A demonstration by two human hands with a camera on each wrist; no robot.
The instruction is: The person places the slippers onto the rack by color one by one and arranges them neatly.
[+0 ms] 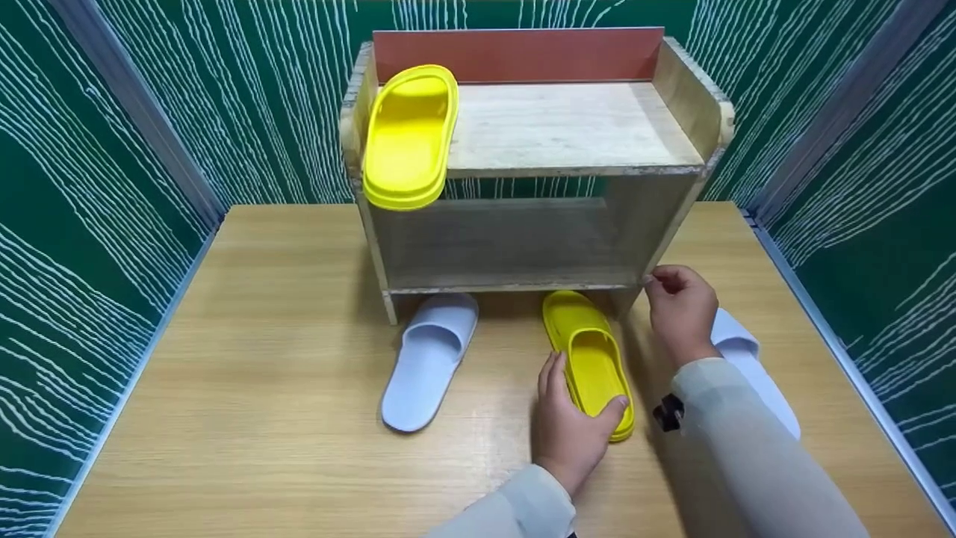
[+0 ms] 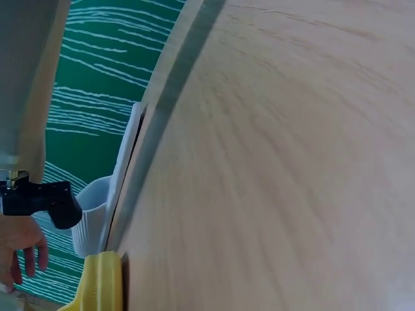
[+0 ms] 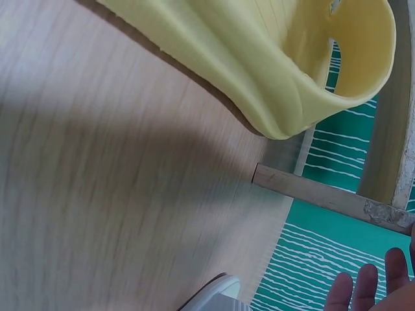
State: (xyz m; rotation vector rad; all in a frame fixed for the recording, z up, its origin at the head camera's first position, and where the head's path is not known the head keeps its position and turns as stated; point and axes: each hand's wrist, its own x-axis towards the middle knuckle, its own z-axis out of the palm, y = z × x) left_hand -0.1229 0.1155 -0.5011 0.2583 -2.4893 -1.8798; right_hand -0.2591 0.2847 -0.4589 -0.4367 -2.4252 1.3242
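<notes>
Four fingers [image 1: 554,373] of my left hand [image 1: 571,433] lie along the left edge of the lower yellow slipper [image 1: 597,366], with the thumb spread away from them over its heel end; I cannot tell whether they press on it. My right hand [image 1: 681,314] is bent loosely beside the right front leg of the wooden rack [image 1: 691,97], thumb and forefinger tips close together; I see nothing between them, and whether they touch the wood I cannot tell.

The lower yellow slipper sits sole down on the worktop [image 1: 261,359], toe at the front of the rack's lower shelf. Left of it, well apart, the left white slipper [image 1: 422,373] points its toe the same way. Past my right hand lies the right white slipper [image 1: 758,373], partly hidden by my right sleeve [image 1: 754,448], with a small black device [image 1: 668,412] at its cuff.

Higher up, the upper yellow slipper [image 1: 409,142] stands at the left end of the top shelf [image 1: 571,123], its heel over the front edge. A red panel [image 1: 519,56] backs that shelf, and green walls [image 1: 149,149] with white lines stand around.
</notes>
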